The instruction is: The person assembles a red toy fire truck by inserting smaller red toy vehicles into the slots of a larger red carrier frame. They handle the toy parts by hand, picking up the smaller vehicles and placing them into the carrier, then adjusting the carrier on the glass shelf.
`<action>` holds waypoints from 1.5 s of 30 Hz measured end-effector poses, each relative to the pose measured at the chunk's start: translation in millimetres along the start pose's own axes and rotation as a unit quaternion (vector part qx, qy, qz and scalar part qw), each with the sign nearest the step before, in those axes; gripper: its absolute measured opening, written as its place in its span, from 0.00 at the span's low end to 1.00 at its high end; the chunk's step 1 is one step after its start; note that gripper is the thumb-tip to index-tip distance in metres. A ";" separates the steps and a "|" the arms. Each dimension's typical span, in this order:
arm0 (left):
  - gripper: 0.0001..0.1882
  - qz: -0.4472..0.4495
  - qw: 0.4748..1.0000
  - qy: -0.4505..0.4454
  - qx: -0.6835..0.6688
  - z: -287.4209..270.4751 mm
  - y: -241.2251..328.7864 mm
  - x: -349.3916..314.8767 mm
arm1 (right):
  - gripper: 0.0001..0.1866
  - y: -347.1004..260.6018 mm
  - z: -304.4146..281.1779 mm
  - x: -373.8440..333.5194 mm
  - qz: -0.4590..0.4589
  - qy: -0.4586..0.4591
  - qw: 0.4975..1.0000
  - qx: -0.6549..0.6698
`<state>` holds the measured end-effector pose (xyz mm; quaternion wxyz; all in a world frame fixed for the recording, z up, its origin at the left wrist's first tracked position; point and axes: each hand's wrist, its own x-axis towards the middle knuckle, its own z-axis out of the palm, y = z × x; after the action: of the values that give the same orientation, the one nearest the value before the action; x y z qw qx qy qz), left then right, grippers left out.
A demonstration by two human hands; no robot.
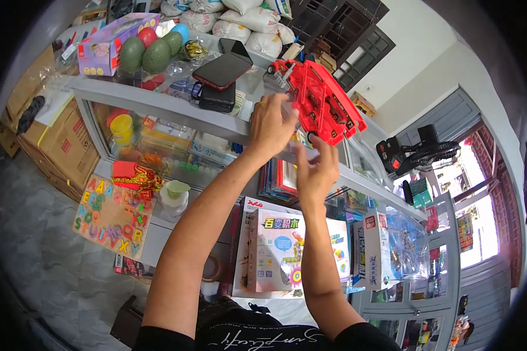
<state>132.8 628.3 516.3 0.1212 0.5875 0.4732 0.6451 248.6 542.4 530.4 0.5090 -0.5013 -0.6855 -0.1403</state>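
A red plastic toy truck (325, 102) with small black wheels lies tilted on the glass-topped counter, its open frame facing me. My left hand (272, 126) is at its near left side, fingers loosely bent and thumb apart. Whether the fingertips touch the toy is hard to tell. Just below the toy's near end is my right hand (318, 172), thumb and fingers spread and slightly blurred, with nothing between them. To the left of my left hand, a dark phone (218, 71) rests on a black case (218, 96).
Green egg shapes (156, 55) and a purple box (102, 55) stand at the counter's left. Below are boxed toys (275, 245) and a wooden letter board (102, 228). A black fan (430, 152) is at right. White sacks (246, 20) are piled behind.
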 end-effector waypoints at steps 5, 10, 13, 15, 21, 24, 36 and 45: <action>0.36 -0.003 0.989 -0.076 0.125 0.1 15.2 -4.7 | 0.22 28.7 -34.1 11.0 0.126 0.055 0.991 0.007; 0.45 0.038 0.973 -0.130 0.185 1.1 26.2 -7.2 | 0.33 53.1 -40.0 33.7 0.185 0.038 0.978 0.085; 0.44 0.040 0.959 -0.172 0.222 -1.6 27.1 -7.5 | 0.30 70.2 -36.7 44.0 0.190 0.011 0.970 0.150; 0.43 0.033 0.954 -0.191 0.227 -2.4 30.0 -5.4 | 0.23 93.4 -34.4 49.4 0.154 0.012 0.981 0.115; 0.44 0.013 0.948 -0.217 0.234 -2.5 30.3 -3.0 | 0.13 99.6 -34.1 59.8 0.131 -0.022 0.991 0.027; 0.43 0.009 0.946 -0.222 0.236 -4.4 32.7 -1.9 | 0.14 93.6 -40.3 60.7 0.123 -0.021 0.992 0.009; 0.36 0.030 0.948 -0.217 0.231 -4.0 29.7 -4.3 | 0.12 92.6 -50.5 58.3 0.107 -0.020 0.994 0.019; 0.37 0.039 0.938 -0.237 0.251 -3.6 30.0 -2.7 | 0.14 91.6 -65.5 57.3 0.115 -0.045 0.992 0.025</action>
<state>142.4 609.0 537.7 0.0533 0.7527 0.5542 0.3513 362.3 569.5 578.3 0.5026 -0.5699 -0.6488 -0.0409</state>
